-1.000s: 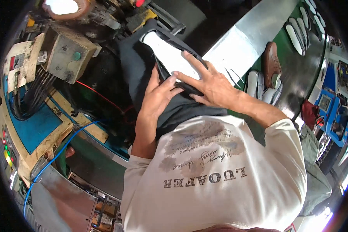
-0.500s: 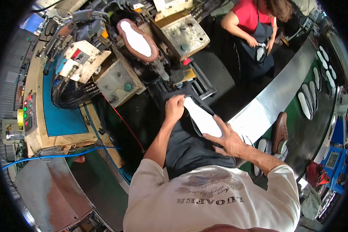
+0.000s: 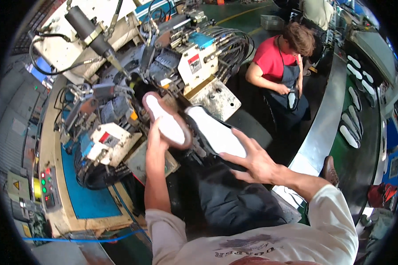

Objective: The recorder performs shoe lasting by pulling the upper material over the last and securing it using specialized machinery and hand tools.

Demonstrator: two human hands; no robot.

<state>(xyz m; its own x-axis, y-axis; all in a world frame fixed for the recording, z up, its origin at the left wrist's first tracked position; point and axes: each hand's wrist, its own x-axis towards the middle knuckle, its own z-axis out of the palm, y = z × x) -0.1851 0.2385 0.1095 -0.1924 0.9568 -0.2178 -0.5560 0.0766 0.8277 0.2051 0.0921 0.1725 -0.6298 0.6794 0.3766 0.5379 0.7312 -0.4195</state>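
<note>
Hands well apart, each on its own shoe. Left hand point(image 3: 157, 134) is clamped on the near left side of a brown shoe upper with a flat white sole point(image 3: 170, 128), white face up, thumb over the edge. This brown shoe lies in front of a large metal machine with black hoses and cream plates point(image 3: 199, 64); whether it rests on a support or hangs from the hand, the view does not settle. Right hand point(image 3: 256, 163) is clamped on the near end of a black shoe upper with a long white sole point(image 3: 216, 134), fingers spread over the white face. Black shoe lies just right of the brown one, white face up.

Right side: long counter with a sheet-metal edge point(image 3: 316, 132), carrying pale-soled shoes point(image 3: 349, 136). Beyond, a co-worker in a red top and dark apron point(image 3: 269, 62) holds a dark shoe with a white sole point(image 3: 292, 100).
</note>
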